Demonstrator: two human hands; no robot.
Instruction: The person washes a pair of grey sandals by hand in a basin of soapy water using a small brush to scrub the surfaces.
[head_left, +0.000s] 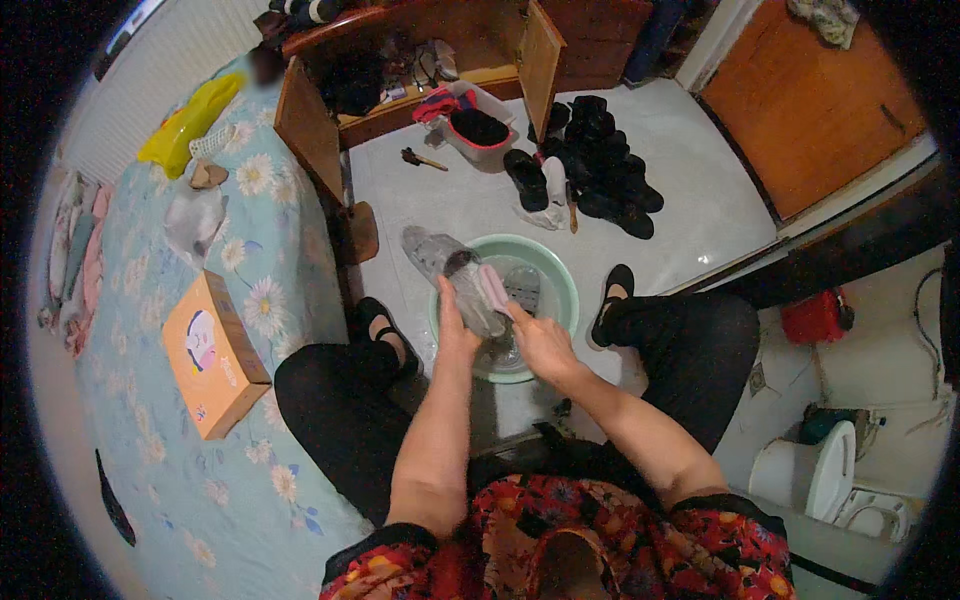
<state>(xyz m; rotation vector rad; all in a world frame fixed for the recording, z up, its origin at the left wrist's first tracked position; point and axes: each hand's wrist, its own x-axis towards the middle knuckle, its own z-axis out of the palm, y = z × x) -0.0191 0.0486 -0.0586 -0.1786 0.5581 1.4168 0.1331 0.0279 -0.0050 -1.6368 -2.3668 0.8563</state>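
Observation:
A pale green plastic basin (571, 289) holding water stands on the floor between the person's feet. Over its left side my left hand (456, 319) holds a translucent grey shoe (431, 247), tilted. My right hand (538, 337) grips a pink-backed brush (493, 287) by its handle, the brush lying against the shoe. Another grey shoe or slipper (523, 283) rests in the basin. The brush's bristles are hidden from this view.
Many black shoes (611, 165) lie beyond the basin, near a plastic bin (486, 154) and an open wooden cabinet (480, 75). A small brush (424, 159) is on the floor. At left, an orange box (214, 356) sits on a flowered bed (247, 510).

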